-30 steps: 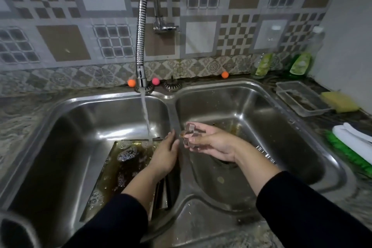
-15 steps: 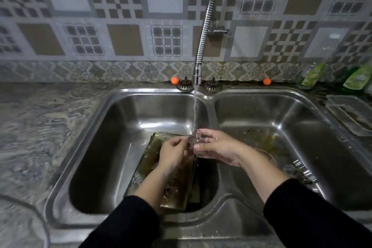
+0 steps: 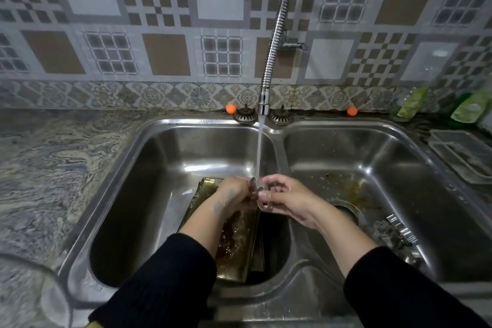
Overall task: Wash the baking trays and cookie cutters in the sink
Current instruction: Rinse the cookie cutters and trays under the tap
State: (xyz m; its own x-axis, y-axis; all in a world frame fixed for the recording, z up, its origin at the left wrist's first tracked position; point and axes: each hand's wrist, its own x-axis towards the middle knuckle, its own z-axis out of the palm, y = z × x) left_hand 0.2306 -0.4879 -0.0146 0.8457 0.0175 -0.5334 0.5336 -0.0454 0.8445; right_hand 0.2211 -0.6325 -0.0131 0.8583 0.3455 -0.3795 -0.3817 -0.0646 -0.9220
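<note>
Both hands meet under the running water, over the divider between the two basins. The right hand (image 3: 286, 201) pinches a small metal cookie cutter (image 3: 259, 196) between thumb and curled fingers; the left hand (image 3: 234, 194) curls its fingers onto the cutter's other side. The cutter is a thin, shiny, wet band of metal with a lobed outline, mostly hidden by the fingers. The stream (image 3: 258, 152) falls from the flexible coiled faucet (image 3: 277, 34) straight onto it.

Below the left forearm, a baking tray (image 3: 239, 247) lies tilted in the left basin of the steel sink (image 3: 149, 141), brownish and greasy with water beading on it. More metal cutters (image 3: 399, 231) lie in the right basin near the drain. Two green dish-soap bottles (image 3: 412, 102) and a clear plastic container (image 3: 463, 154) stand at the far right.
</note>
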